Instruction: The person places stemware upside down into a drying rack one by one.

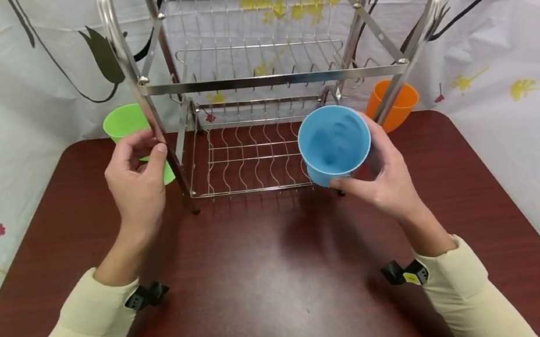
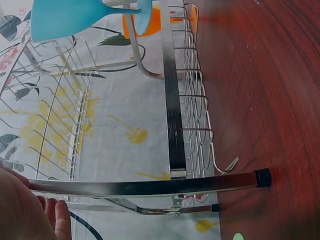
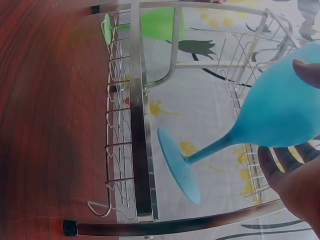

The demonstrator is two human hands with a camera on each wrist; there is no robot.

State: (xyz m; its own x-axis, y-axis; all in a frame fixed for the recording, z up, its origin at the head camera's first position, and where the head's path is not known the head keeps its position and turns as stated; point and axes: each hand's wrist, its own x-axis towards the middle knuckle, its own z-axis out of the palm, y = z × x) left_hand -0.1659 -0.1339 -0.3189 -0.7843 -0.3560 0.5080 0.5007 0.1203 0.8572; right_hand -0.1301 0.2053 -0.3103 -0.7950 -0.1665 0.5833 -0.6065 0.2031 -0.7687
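My right hand holds a blue plastic wine goblet by its bowl, thumb on the near side and fingers round the far side. Seen from the right wrist, the goblet's stem and round foot hang in front of the metal dish rack, above its lower tier. At the rack's left front post, my left hand grips the metal with thumb and curled fingers. In the left wrist view, fingertips show just beyond that post.
A green goblet stands at the rack's left side, partly hidden by my left hand. On the right side is an orange goblet, behind the post. The two-tier rack stands on a dark red wooden table, before a flower-patterned sheet.
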